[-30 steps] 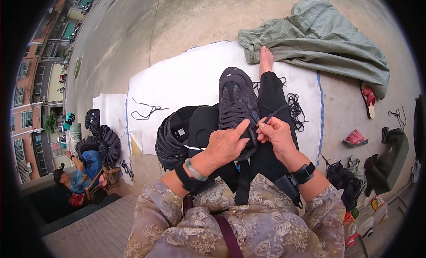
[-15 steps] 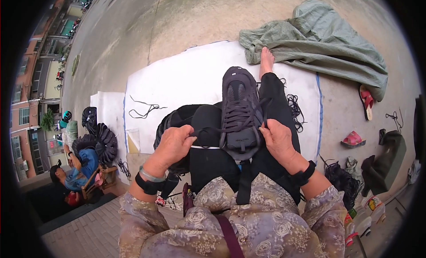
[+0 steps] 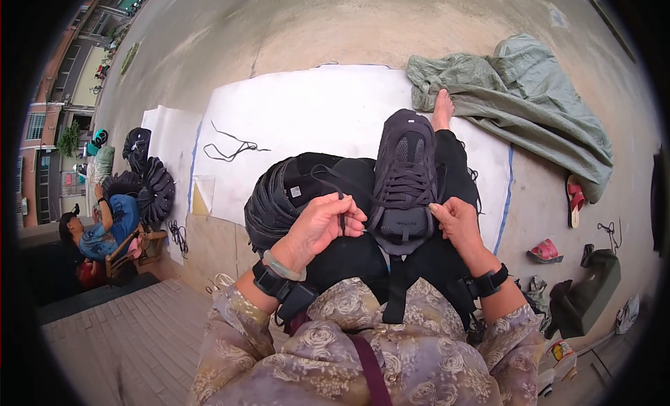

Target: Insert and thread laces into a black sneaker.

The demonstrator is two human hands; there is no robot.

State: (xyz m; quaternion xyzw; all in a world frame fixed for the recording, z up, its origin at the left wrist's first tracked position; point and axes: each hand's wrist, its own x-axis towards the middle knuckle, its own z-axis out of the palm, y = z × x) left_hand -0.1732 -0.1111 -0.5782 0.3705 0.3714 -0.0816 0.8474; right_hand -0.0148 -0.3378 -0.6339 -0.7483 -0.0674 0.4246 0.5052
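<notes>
A dark sneaker (image 3: 405,175) rests on my lap, toe pointing away from me, with laces crossing its front. My left hand (image 3: 322,223) is closed on a dark shoelace (image 3: 347,184) that loops out from the shoe's left side. At the heel's right edge, my right hand (image 3: 457,223) is pinched, thumb and fingers together beside the shoe; what it holds there is too small to make out. More dark shoe parts (image 3: 269,196) are stacked beside my left thigh, partly behind my left hand.
A white sheet (image 3: 314,102) lies under my legs, with a loose lace (image 3: 230,151) on it. Green cloth (image 3: 530,106) is heaped at the far right, near red sandals (image 3: 576,196). Another person (image 3: 112,221) sits at the left beside piled dark shoes (image 3: 157,189).
My left hand has turned and come in toward the shoe, drawing the lace into a loop. The shoe and my right hand appear farther right as the view has shifted.
</notes>
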